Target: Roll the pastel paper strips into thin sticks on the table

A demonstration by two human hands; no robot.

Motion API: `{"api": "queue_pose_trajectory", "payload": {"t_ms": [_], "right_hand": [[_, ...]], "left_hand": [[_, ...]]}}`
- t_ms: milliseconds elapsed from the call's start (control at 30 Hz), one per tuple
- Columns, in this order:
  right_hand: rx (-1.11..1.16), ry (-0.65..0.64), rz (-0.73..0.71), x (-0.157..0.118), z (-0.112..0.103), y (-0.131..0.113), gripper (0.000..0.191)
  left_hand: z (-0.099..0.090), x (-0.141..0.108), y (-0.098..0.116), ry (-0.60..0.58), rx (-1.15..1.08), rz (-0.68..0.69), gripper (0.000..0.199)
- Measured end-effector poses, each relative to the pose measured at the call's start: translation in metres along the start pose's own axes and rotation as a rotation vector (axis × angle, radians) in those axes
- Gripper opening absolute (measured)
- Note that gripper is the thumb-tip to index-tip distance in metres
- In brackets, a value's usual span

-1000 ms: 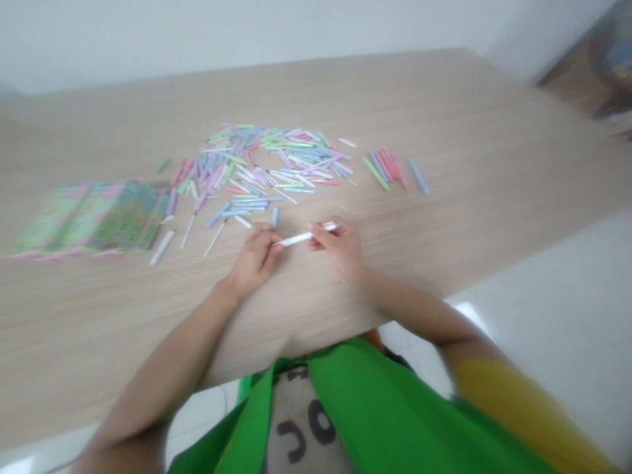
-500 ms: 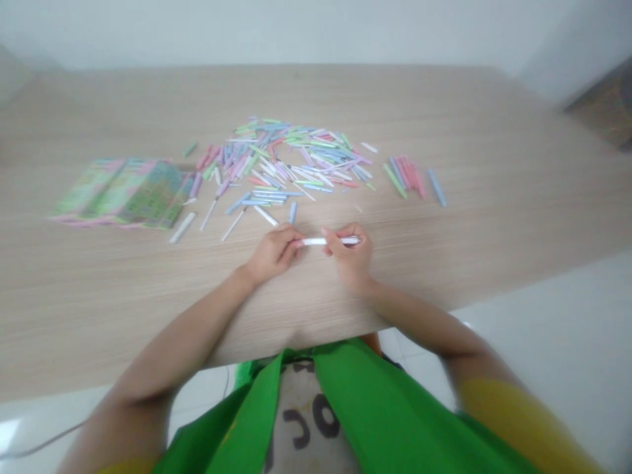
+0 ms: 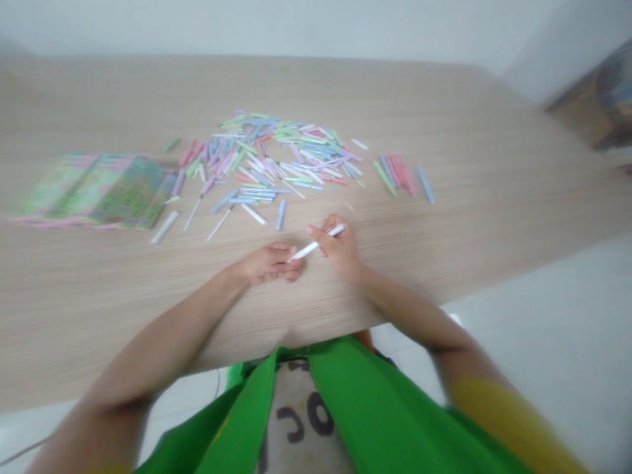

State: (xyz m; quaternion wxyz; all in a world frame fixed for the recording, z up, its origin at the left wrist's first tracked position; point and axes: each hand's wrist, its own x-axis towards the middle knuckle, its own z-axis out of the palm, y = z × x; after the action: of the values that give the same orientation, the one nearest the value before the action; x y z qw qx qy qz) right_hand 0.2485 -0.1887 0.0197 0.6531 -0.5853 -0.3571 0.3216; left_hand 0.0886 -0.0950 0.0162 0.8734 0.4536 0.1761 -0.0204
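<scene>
Nearest the camera, a green garment is being worn over a pale top with dark lettering, and a yellow sleeve is showing on the right arm. Both bare forearms are being extended over the near edge of the desk.

The left hand is being rested low on the desk, fingers curled together, its fingertips being closed on the lower end of a white stick. The right hand is being held just beside it, slightly farther out, with thumb and fingers being pinched on the upper half of the same stick. The stick is being held tilted between the two hands, its far end rising to the right, just above the desk surface.

Just beyond the hands, a few loose sticks are lying apart from one another: a blue stick and several white ones to its left. Farther out, a wide heap of pastel sticks is being spread across the desk middle. To its right, well apart, a small row of sticks in green, pink and blue is being kept side by side. To the left of the heap, a flat green-and-pink mat is lying blurred; its make cannot be told.
</scene>
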Motion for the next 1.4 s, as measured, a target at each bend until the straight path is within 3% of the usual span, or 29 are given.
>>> {"api": "queue_pose_trajectory", "payload": {"t_ms": [200, 400, 500, 633, 800, 967, 1167, 1300, 1400], "right_hand": [[0.051, 0.008, 0.156, 0.012, -0.001, 0.007, 0.051], [0.042, 0.013, 0.203, 0.018, -0.003, 0.001, 0.057], [0.092, 0.008, 0.253, 0.018, -0.004, -0.001, 0.058], [0.197, -0.054, 0.336, 0.005, 0.008, 0.003, 0.057], [0.175, -0.149, 0.259, -0.019, 0.027, 0.011, 0.049], [0.160, -0.160, 0.218, -0.010, 0.015, 0.006, 0.050], [0.105, -0.084, 0.176, 0.008, -0.004, -0.003, 0.052], [0.094, -0.118, 0.212, 0.007, -0.003, -0.004, 0.053], [0.042, -0.112, 0.214, 0.004, -0.002, -0.004, 0.051]], "left_hand": [[0.002, 0.005, -0.002, 0.090, -0.090, 0.027, 0.041], [0.011, 0.013, -0.001, 0.295, -0.122, 0.097, 0.046], [0.016, 0.016, -0.002, 0.362, -0.119, 0.156, 0.039], [0.023, 0.024, -0.009, 0.485, -0.130, 0.246, 0.028], [0.029, 0.037, -0.019, 0.646, -0.059, 0.339, 0.036], [0.022, 0.035, -0.022, 0.636, 0.039, 0.417, 0.047], [0.007, 0.015, -0.017, 0.357, 0.467, 0.397, 0.052], [-0.001, 0.010, -0.012, 0.440, 0.562, 0.464, 0.057], [-0.003, 0.008, -0.010, 0.426, 0.643, 0.499, 0.052]]}}
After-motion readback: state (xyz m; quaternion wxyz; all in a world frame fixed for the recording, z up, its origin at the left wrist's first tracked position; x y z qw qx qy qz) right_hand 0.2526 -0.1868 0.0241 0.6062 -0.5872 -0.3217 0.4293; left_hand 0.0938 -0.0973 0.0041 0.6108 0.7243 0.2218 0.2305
